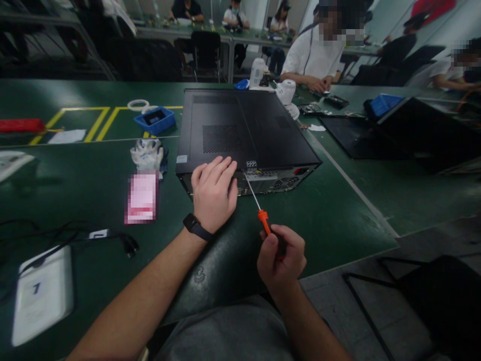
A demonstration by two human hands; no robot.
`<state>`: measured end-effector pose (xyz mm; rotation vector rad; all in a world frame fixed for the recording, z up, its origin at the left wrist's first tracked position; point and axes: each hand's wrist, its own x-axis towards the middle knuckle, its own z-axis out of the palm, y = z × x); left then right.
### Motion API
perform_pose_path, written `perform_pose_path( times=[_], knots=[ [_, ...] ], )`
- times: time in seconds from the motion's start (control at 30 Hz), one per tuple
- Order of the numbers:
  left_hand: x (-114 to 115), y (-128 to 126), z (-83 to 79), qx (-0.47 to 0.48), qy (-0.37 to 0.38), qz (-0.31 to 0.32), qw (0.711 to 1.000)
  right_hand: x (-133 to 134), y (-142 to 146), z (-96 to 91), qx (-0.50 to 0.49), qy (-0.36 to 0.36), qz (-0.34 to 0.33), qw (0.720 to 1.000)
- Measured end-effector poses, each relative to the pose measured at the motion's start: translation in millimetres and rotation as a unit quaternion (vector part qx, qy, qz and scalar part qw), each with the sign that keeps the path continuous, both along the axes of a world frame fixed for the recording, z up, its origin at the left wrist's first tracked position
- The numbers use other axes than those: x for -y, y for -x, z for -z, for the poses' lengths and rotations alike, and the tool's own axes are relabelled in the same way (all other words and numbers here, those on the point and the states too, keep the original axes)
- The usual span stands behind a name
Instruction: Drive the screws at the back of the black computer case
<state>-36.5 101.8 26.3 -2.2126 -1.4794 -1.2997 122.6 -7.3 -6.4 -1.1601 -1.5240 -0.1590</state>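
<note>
A black desktop computer case lies flat on the green table, its rear panel facing me. My left hand rests on the case's near top edge, fingers stretched out flat. A black watch sits on that wrist. My right hand is closed round the handle of an orange screwdriver. The thin metal shaft runs up and left, and its tip touches the rear panel just right of my left hand.
A blue parts bin, a tape ring, a crumpled glove and a pink card lie left of the case. Cables and a white tag sit near left. A person in white works across the table. A black chair stands right.
</note>
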Motion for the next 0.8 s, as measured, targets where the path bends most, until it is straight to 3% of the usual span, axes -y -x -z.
perform_pose_path(
  times=[0.13,0.37,0.57,0.8],
  knots=[
    [-0.1,-0.1,-0.4,-0.008,-0.005,-0.004,1.000,1.6,-0.7,3.1,-0.009,0.011,0.000,1.000],
    [-0.8,0.5,0.3,0.003,0.012,0.001,1.000,-9.2,2.2,-9.1,0.006,-0.037,-0.026,0.999],
    [0.1,-0.1,0.6,-0.001,0.000,0.000,1.000,-0.3,0.6,-2.6,0.000,0.011,0.021,1.000],
    [-0.1,0.0,-0.9,-0.006,0.009,-0.005,1.000,-9.1,1.7,-7.7,-0.008,-0.040,-0.049,0.998]
  ],
)
